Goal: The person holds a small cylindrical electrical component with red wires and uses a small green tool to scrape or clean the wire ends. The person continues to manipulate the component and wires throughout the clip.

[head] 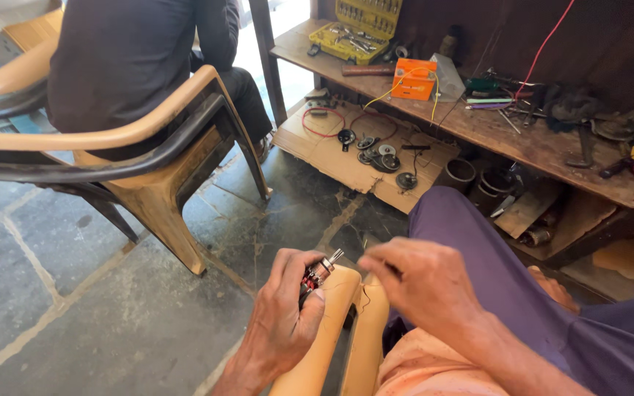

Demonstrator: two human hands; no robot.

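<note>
Stone floor (75, 293) lies open left of the chair arm (332, 323), the counter (552, 147) crowding beyond it; left hand (284, 315) closed round a small motor armature (317, 275) just above that arm; right hand (420, 282) beside it, half curled, seemingly empty. The armature looks light and rigid, its windings delicate; best gripped by the core.

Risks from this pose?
1. The left hand holds the small motor armature over the chair arm and stone floor; a slip would likely drop it there.
2. The right hand seems to pinch a thin wire; it might snap if tugged.
3. Small parts on the cardboard lie near the feet.
</note>
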